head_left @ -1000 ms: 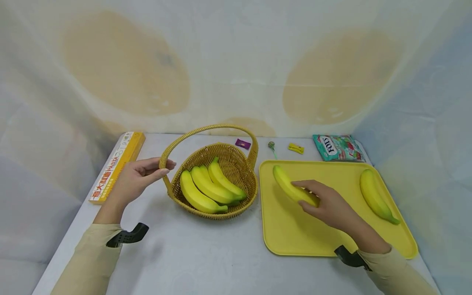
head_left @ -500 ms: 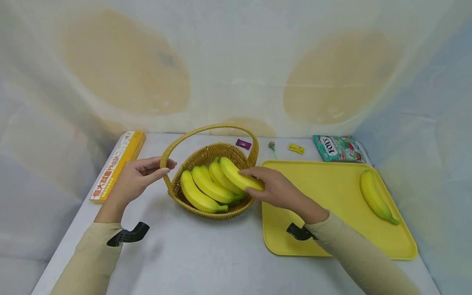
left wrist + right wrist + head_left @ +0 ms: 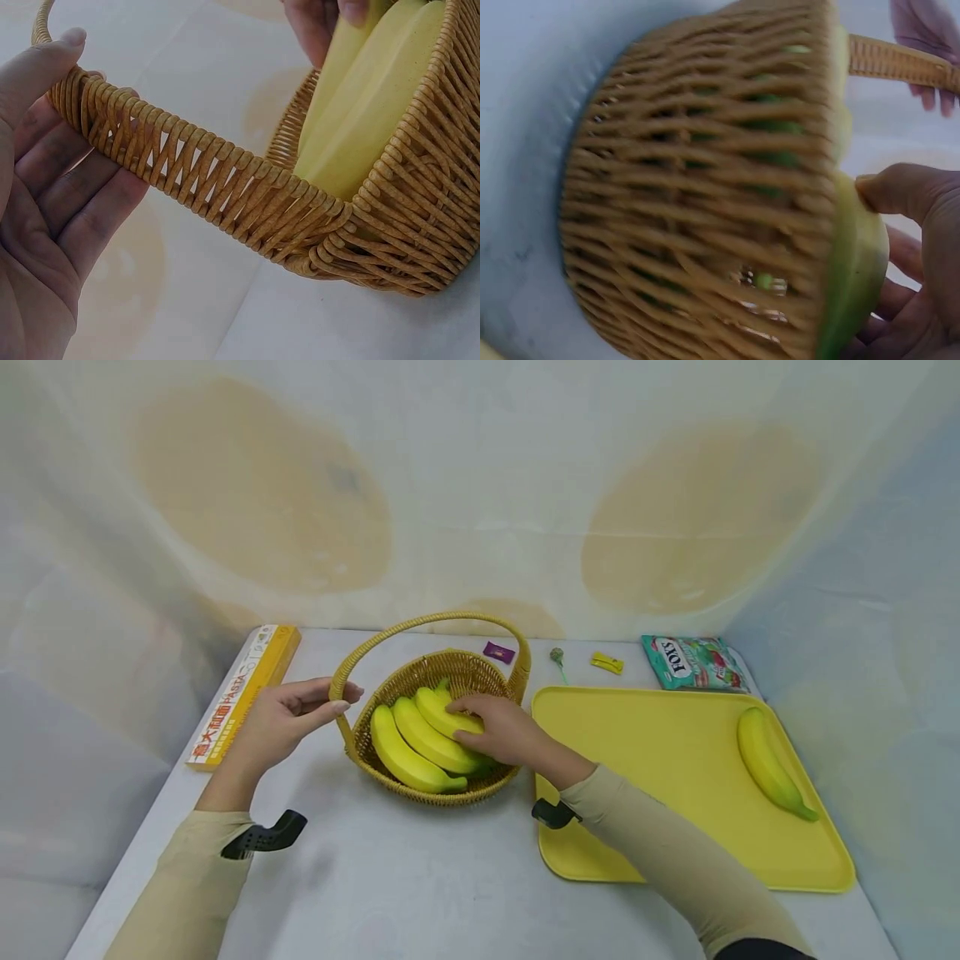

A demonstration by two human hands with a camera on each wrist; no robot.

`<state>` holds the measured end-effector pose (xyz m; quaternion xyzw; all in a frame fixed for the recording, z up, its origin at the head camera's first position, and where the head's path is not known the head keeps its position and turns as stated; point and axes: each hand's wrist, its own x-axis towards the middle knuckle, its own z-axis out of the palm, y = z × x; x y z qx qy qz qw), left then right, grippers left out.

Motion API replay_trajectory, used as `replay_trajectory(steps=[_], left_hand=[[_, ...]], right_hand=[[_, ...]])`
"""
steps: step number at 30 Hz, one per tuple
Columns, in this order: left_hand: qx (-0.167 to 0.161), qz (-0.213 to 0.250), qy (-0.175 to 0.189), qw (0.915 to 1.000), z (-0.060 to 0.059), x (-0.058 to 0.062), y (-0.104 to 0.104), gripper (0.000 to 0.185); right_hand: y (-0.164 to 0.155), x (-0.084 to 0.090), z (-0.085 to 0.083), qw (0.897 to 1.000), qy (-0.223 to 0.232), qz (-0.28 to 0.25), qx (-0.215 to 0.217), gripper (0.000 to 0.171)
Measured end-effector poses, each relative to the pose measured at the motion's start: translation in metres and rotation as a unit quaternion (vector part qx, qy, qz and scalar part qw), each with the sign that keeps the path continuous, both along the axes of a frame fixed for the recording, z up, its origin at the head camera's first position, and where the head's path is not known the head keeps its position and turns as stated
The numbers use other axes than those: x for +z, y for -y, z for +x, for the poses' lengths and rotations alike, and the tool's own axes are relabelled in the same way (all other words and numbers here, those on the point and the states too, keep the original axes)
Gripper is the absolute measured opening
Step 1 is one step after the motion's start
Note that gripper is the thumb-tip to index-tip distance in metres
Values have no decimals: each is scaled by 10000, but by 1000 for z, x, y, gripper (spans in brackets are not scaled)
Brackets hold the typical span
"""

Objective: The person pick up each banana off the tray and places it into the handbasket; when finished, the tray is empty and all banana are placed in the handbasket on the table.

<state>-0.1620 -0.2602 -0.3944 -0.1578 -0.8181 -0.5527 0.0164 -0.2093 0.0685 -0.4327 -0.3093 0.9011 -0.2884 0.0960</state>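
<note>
My left hand (image 3: 277, 720) holds the left side of the wicker basket's handle (image 3: 431, 621); in the left wrist view the thumb lies over it and the fingers behind. The woven basket (image 3: 420, 797) stands on the table with several yellow bananas (image 3: 405, 756) lying side by side in it. My right hand (image 3: 504, 731) reaches over the basket's right part and grips a banana (image 3: 866, 255) among the others, thumb on one side and fingers on the other. The hand hides part of that banana in the head view.
A yellow tray (image 3: 645, 760) lies on the right, one banana (image 3: 771, 768) near its right edge. Behind are a FOX'S candy bag (image 3: 693, 662), a yellow wrapped sweet (image 3: 607, 662), a lollipop (image 3: 557, 656) and a purple sweet (image 3: 498, 652). A pasta box (image 3: 243, 697) lies at left.
My right hand has carried a banana leftward from over the tray into the basket, among the other bananas. The left hand has stayed at the handle.
</note>
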Motion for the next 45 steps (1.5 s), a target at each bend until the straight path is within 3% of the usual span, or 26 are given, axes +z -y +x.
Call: replay_trajectory(steps=[15, 24, 30, 36, 45], left_hand=[[-5, -206, -35, 9998, 0, -1, 1, 25], [-38, -112, 0, 9999, 0, -2, 0, 26], [7, -196, -30, 9998, 0, -1, 1, 27], [-7, -200, -28, 9998, -1, -2, 0, 27], [1, -224, -52, 9997, 0, -2, 1, 27]], right_hand=[[-2, -13, 4, 9992, 334, -153, -183, 51], [-35, -10, 26, 9971, -270, -599, -389, 44], [-83, -10, 46, 9917, -696, -798, -724, 39], [-155, -22, 61, 9841, -766, -694, -1446, 38], [-267, -35, 70, 9526, -1081, -334, -2824, 42]])
